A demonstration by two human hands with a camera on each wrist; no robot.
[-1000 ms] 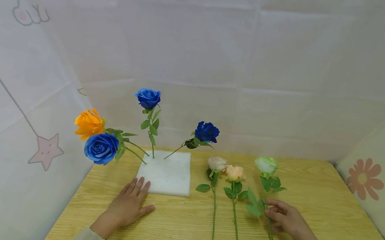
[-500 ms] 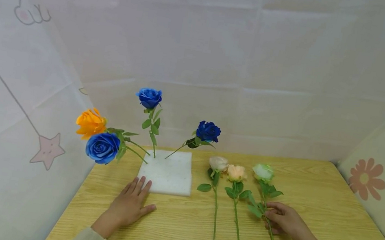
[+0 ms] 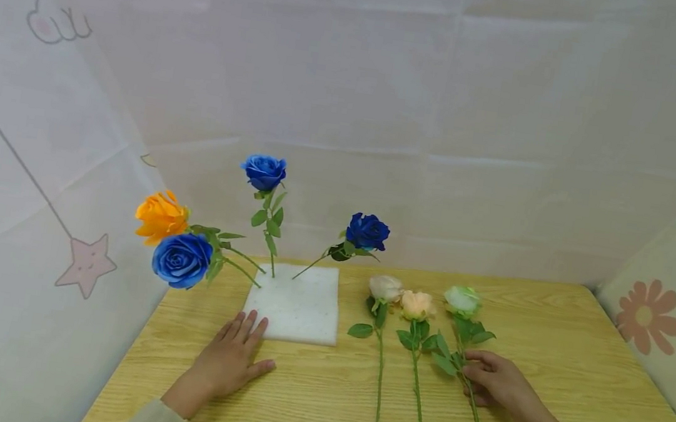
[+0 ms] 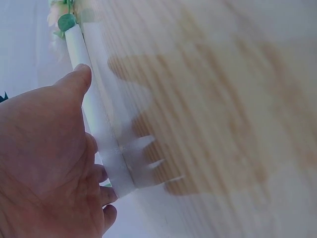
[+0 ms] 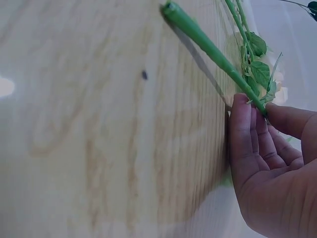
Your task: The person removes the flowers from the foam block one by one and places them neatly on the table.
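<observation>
My left hand (image 3: 229, 361) lies with its fingers straight, fingertips on the near left corner of a white foam block (image 3: 298, 306). In the left wrist view the foam's white edge (image 4: 101, 129) runs past the thumb and fingers. My right hand (image 3: 498, 385) pinches the green stem (image 5: 213, 52) of a white-green rose (image 3: 463, 301) between thumb and fingers. That stem's cut end points toward the near side, and the right wrist view shows its shadow on the wood. To its left lie a peach rose (image 3: 417, 306) and a pale cream rose (image 3: 385, 288).
An orange rose (image 3: 162, 216) and a blue rose (image 3: 182, 260) lean left from the foam. Another blue rose (image 3: 264, 172) stands tall at its back, and a dark blue rose (image 3: 367, 232) tilts right. Printed cloth walls (image 3: 354, 98) surround the wooden table (image 3: 312, 395).
The white-green rose's head and leaves have dipped slightly, and its stem has shifted a little left with my right hand. My left hand stays on the foam's corner.
</observation>
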